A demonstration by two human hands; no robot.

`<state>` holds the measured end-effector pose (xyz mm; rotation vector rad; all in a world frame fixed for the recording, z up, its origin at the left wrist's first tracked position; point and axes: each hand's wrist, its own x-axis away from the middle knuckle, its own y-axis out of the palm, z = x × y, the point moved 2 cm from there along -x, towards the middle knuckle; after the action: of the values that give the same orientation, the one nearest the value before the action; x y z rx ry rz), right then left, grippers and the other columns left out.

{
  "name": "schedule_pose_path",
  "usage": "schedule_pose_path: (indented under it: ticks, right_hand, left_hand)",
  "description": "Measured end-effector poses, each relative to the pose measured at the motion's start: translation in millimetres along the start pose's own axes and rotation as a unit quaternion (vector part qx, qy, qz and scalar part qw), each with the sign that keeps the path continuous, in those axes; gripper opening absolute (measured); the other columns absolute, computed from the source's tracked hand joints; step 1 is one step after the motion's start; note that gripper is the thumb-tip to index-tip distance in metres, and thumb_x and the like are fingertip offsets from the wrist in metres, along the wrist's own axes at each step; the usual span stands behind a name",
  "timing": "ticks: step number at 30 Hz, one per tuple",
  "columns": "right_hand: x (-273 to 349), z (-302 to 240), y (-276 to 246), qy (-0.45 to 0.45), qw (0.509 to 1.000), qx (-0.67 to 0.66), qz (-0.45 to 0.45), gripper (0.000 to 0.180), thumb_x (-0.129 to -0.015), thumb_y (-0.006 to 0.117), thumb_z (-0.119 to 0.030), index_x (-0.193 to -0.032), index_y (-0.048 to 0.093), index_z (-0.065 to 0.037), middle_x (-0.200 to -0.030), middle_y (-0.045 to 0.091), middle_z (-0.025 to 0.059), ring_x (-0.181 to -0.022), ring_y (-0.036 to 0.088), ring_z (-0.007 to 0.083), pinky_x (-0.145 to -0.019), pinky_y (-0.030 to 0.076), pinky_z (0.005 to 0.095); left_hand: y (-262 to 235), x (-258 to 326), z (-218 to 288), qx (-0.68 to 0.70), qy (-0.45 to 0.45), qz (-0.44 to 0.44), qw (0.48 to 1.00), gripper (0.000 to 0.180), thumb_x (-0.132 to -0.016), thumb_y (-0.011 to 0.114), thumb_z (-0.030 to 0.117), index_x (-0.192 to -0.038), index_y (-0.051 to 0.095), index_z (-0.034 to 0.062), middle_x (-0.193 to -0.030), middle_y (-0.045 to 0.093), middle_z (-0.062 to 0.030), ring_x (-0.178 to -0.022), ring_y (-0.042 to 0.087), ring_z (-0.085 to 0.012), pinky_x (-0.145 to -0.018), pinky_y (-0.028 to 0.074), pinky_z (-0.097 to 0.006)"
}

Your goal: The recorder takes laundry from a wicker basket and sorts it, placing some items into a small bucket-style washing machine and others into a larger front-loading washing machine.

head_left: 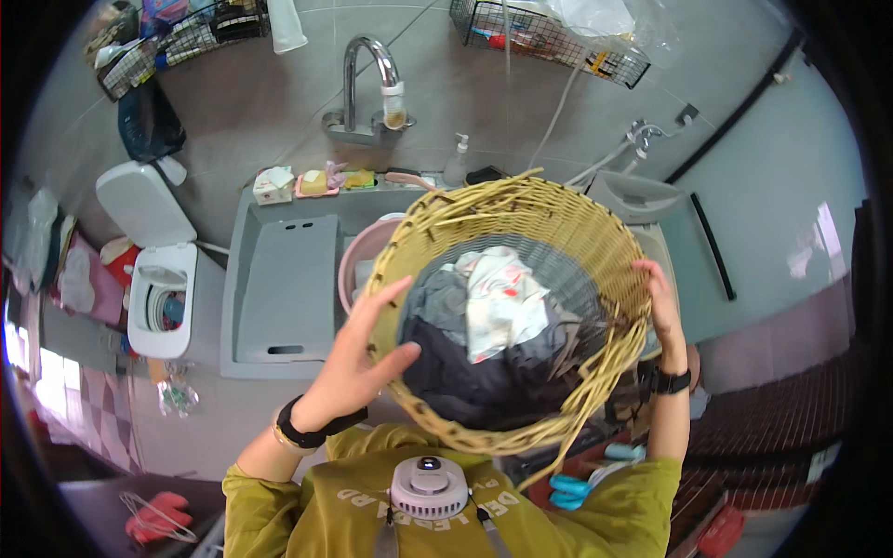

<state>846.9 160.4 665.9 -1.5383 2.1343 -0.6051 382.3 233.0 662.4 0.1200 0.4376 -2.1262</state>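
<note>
A large yellow wicker basket [581, 209] is held up in front of my chest, its opening facing me. My left hand [358, 358] grips its left side, the thumb over the rim. On the opposite side my right hand [660, 302] is closed on the rim, with some of its fingers out of sight. Inside lie a white cloth with red marks [504, 299], a grey garment [437, 305] and a black garment [456, 377]. Loose wicker strands stick out along the rim near my right hand.
Behind the basket, a grey sink [284, 367] holds a pink basin [358, 265], partly hidden, below a chrome faucet [352, 88]. Soap and bottles line the sink's back ledge. A small white washer [191, 325] with its lid raised stands at left. Wire racks hang above.
</note>
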Motion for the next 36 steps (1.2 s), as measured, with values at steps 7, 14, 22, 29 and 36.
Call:
schedule_pose_path:
  ticks: [7, 14, 22, 29, 36]
  right_hand:
    - [-17.0, -86.6, -41.6, -0.088, 0.956, 0.262, -0.102, 0.039, -0.084, 0.056, -0.01, -0.122, 0.049, -0.005, -0.119, 0.054, 0.0154, -0.107, 0.055, 0.0319, -0.089, 0.044, 0.0365]
    - [-84.7, -112.0, 77.0, -0.267, 0.776, 0.327, -0.468, 0.04, -0.08, 0.062, -0.018, -0.116, 0.052, -0.003, -0.115, 0.055, 0.0187, -0.103, 0.056, 0.0346, -0.085, 0.047, 0.0381]
    - [-91.4, -43.2, 181.6, -0.352, 0.671, 0.38, -0.531, 0.036, -0.079, 0.062, -0.017, -0.112, 0.055, -0.004, -0.12, 0.054, 0.0175, -0.107, 0.055, 0.0366, -0.085, 0.047, 0.044]
    - [-107.1, -145.6, 49.0, -0.229, 0.779, 0.184, -0.555, 0.01, -0.086, 0.049, -0.01, -0.09, 0.046, -0.001, -0.078, 0.053, 0.009, -0.072, 0.048, 0.0173, -0.068, 0.042, 0.0316]
    - [-93.2, -178.4, -49.5, -0.334, 0.875, 0.127, -0.326, 0.007, -0.084, 0.042, -0.003, -0.09, 0.045, -0.005, -0.081, 0.045, -0.0001, -0.076, 0.044, 0.0082, -0.066, 0.041, 0.0251]
  left_hand:
    - [35.4, -2.1, 3.8, 0.085, -0.092, 0.182, 0.975, 0.064, -0.056, 0.035, -0.007, -0.117, 0.052, -0.0002, -0.112, 0.052, -0.0101, -0.113, 0.045, -0.0197, -0.101, 0.029, -0.027]
    - [50.2, -7.6, 9.0, 0.053, -0.084, 0.198, 0.975, 0.061, -0.055, 0.037, -0.004, -0.113, 0.054, -0.0013, -0.109, 0.054, -0.0095, -0.11, 0.047, -0.0187, -0.099, 0.031, -0.026]
    - [47.9, -3.3, 2.9, 0.083, -0.077, 0.202, 0.973, 0.059, -0.055, 0.037, -0.003, -0.111, 0.055, -0.0018, -0.108, 0.053, -0.0087, -0.105, 0.049, -0.019, -0.097, 0.033, -0.026]
    - [41.7, 0.8, -0.1, 0.095, -0.079, 0.224, 0.967, 0.058, -0.055, 0.037, -0.004, -0.11, 0.055, -0.0021, -0.109, 0.056, -0.0095, -0.107, 0.05, -0.019, -0.097, 0.033, -0.026]
    - [48.5, -5.8, 5.9, 0.108, -0.084, 0.238, 0.962, 0.057, -0.055, 0.037, -0.004, -0.11, 0.054, -0.0019, -0.109, 0.056, -0.0089, -0.107, 0.05, -0.0185, -0.097, 0.034, -0.026]
